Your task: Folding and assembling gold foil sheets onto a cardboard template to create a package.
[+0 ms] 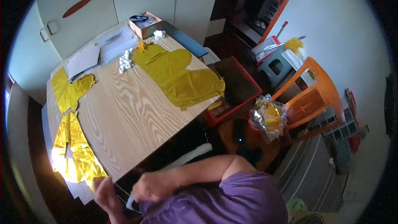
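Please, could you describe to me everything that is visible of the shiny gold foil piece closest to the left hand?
The shiny gold foil piece looks thin, flat and crinkled. It is narrow at its far end and widens toward the person, with a gap in its middle. Strong glare whitens its lower left part. It lies at the left near corner of the wooden table. Its far tip comes close to another gold piece; its near end meets the left hand in view, but contact is unclear.

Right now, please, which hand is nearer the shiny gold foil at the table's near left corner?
Left: the left hand is at the lower edge of the foil; the right hand is farther right.
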Motion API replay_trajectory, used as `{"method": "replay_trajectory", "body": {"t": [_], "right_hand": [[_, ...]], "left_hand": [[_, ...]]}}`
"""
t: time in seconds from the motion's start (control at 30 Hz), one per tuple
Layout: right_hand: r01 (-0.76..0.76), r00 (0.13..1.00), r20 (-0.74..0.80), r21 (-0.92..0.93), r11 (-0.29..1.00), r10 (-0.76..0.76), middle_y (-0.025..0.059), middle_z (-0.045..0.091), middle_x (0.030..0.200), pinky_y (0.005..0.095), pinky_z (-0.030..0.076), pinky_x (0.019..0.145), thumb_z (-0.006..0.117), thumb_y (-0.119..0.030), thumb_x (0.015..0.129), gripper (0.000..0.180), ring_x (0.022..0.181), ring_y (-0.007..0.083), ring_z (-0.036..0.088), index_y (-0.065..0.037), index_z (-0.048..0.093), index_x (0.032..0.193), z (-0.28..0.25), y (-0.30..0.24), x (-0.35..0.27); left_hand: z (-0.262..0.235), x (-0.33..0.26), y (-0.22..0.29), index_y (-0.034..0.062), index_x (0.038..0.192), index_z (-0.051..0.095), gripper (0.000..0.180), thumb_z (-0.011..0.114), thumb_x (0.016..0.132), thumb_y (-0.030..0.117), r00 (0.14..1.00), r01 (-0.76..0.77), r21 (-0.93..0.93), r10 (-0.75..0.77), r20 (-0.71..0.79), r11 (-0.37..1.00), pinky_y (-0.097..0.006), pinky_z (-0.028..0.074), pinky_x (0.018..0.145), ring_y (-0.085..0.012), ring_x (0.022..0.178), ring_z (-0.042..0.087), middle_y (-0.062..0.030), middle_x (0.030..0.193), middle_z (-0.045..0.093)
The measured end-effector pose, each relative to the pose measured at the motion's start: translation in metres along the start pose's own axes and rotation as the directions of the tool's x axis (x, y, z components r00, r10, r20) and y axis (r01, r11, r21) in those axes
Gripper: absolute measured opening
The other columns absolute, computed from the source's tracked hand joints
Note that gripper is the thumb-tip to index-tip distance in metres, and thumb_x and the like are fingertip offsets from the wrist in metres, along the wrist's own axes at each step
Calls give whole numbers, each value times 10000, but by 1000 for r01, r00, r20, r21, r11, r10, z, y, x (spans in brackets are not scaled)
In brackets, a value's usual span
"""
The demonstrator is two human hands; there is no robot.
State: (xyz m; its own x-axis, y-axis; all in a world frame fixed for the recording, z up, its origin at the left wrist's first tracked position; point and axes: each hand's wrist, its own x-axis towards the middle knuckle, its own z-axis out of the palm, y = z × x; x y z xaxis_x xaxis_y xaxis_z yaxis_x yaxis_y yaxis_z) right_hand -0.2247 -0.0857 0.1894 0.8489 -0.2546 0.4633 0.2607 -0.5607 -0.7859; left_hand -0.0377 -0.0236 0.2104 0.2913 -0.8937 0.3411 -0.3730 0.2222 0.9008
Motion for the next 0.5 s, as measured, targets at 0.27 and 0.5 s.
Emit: {"method": "replay_trajectory", "body": {"t": [0.27, 0.5], "right_hand": [[-34, 999, 28, -114, 993, 38, 155, 599, 758, 401, 507, 670, 571, -122, 894, 101, 743, 344, 633, -27, 587, 864, -5, 3, 6], [-120, 991, -74, -147, 982, 110, 156, 603, 806, 418, 504, 684, 551, -116, 911, 101, 761, 345, 624, -33, 597, 876, -13, 13, 12]], "left_hand": [[-9, -3, -20, 0, 832, 624, 124, 601, 812, -121, 1000, -8, 53, 9, -13, 999, -308, 424, 603, -191, 688, 513, -82, 785, 542], [-8, -6, -9, 17, 801, 695, 72, 675, 767, -43, 987, -94, -39, 98, 124, 995, -306, 447, 622, -210, 718, 574, -81, 772, 584]]}}
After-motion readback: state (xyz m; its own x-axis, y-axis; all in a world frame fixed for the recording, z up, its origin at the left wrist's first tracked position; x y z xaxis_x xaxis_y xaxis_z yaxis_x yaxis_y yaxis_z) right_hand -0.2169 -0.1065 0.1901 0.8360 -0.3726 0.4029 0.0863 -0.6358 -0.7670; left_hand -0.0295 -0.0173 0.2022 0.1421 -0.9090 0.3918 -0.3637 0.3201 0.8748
